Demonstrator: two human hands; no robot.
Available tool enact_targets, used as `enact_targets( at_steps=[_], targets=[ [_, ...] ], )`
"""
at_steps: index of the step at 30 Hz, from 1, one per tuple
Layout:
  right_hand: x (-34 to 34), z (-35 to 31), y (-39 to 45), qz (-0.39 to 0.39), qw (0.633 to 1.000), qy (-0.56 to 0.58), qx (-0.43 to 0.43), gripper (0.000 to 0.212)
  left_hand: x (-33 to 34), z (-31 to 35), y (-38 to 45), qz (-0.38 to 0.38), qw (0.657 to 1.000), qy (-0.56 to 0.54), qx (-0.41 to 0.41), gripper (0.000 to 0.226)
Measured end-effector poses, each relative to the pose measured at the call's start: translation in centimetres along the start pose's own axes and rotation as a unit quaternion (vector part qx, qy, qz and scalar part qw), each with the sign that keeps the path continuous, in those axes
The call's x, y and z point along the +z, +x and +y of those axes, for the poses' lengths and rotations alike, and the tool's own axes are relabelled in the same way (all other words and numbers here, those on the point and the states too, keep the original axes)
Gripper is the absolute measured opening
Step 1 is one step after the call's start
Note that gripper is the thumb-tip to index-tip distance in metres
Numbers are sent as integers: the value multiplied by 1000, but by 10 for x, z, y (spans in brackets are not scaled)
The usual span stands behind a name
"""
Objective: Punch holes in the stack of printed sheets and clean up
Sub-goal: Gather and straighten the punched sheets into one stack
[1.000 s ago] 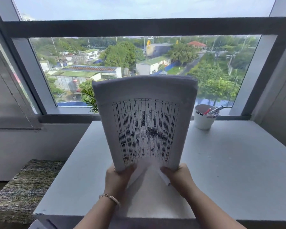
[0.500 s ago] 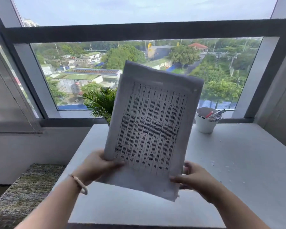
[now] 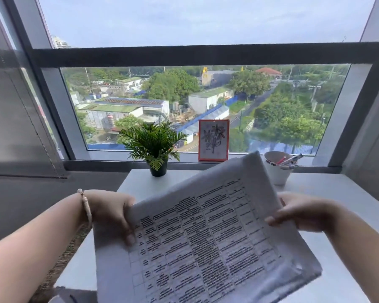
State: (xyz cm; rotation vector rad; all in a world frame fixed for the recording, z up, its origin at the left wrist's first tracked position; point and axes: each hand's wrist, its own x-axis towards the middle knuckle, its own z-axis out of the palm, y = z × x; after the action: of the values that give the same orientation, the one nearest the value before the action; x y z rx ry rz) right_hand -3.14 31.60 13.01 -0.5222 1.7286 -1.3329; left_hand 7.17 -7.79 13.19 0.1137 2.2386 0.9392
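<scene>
Left hand [image 3: 116, 215] and right hand [image 3: 298, 212] each pinch an opposite edge of the stack of printed sheets [image 3: 206, 237], held tilted above the white table [image 3: 337, 193]; thick but floppy, it probably handles best gripped at both sides.

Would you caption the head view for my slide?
Both hands, left hand and right hand, hold the printed stack above the white table.

1. Daylight pours in through the window [image 3: 206, 106] ahead of me, bright and even.
2. The frame bars bow outward toward the window's edges, a wide-angle bend.
3. Below the window, my printed sheets [image 3: 206, 237] look smeared, text unreadable.
</scene>
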Motion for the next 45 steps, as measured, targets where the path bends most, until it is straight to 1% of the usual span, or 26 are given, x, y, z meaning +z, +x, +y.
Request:
enact_targets(
  at_steps=[2, 4, 5, 6, 8, 9, 11, 12, 13, 15, 17, 18, 19, 21, 23, 24, 26, 29, 30, 31, 33, 35, 37, 39, 42, 45],
  targets=[
    [8, 24, 4, -41, 996, 75, 8, 56, 6, -4, 3, -50, 998, -9, -25, 22],
    [17, 43, 9, -27, 993, 108, 25, 63, 9, -11, 8, -76, 996, -31, -30, 26],
    [19, 50, 12, -11, 994, 108, 32, 66, 7, -17, 10, -77, 995, -57, -31, 34],
    [21, 56, 13, 10, 994, 105, 38, 68, 4, -20, 8, -65, 993, -96, -34, 43],
    [17, 65, 13, 48, 991, 120, 45, 68, -2, -33, 7, 12, 975, -222, -17, 56],
    [13, 69, 12, 66, 987, 140, 47, 66, -1, -40, 6, 61, 950, -307, 10, 62],
    [5, 75, 12, 100, 978, 180, 42, 74, 10, -51, 11, 109, 866, -486, 53, 69],
    [1, 77, 15, 113, 973, 195, 36, 82, 20, -53, 15, 118, 837, -531, 57, 72],
    [0, 76, 18, 124, 971, 203, 28, 92, 29, -54, 24, 127, 825, -547, 62, 77],
    [-3, 73, 27, 154, 969, 195, 1, 104, 42, -46, 40, 141, 845, -512, 68, 87],
    [-5, 65, 34, 189, 967, 163, -46, 102, 44, -29, 51, 170, 862, -469, 92, 91],
    [-4, 61, 36, 203, 965, 146, -76, 95, 43, -22, 55, 200, 857, -461, 110, 87],
    [-4, 58, 38, 213, 962, 133, -108, 84, 41, -19, 59, 241, 846, -455, 137, 75],
    [-1, 55, 40, 239, 952, 112, -157, 52, 41, -17, 66, 306, 820, -446, 190, 55],
    [4, 59, 42, 285, 938, 94, -172, 30, 46, -22, 71, 345, 807, -432, 209, 51],
    [7, 64, 43, 299, 935, 86, -168, 26, 50, -27, 73, 358, 804, -428, 207, 53],
    [12, 75, 44, 301, 939, 73, -151, 36, 62, -36, 76, 363, 804, -431, 188, 63],
    [17, 88, 44, 268, 945, 111, -150, 75, 76, -38, 78, 350, 816, -424, 180, 70],
    [16, 88, 43, 262, 943, 127, -159, 77, 77, -37, 79, 359, 816, -416, 177, 69],
    [15, 87, 42, 257, 941, 139, -171, 71, 74, -34, 79, 377, 814, -407, 174, 64],
    [13, 84, 37, 248, 934, 174, -188, 48, 68, -31, 79, 411, 804, -397, 168, 49],
    [14, 85, 35, 247, 931, 186, -194, 39, 66, -33, 77, 419, 804, -387, 169, 51],
    [17, 90, 35, 242, 937, 171, -186, 39, 73, -38, 77, 406, 823, -363, 160, 66],
    [19, 96, 36, 234, 941, 165, -181, 38, 82, -43, 79, 406, 830, -350, 154, 66],
    [20, 99, 36, 245, 938, 169, -180, 37, 88, -42, 79, 429, 812, -361, 161, 53],
    [25, 101, 38, 260, 939, 151, -165, 48, 96, -40, 81, 423, 798, -400, 156, 48]
  ],
)
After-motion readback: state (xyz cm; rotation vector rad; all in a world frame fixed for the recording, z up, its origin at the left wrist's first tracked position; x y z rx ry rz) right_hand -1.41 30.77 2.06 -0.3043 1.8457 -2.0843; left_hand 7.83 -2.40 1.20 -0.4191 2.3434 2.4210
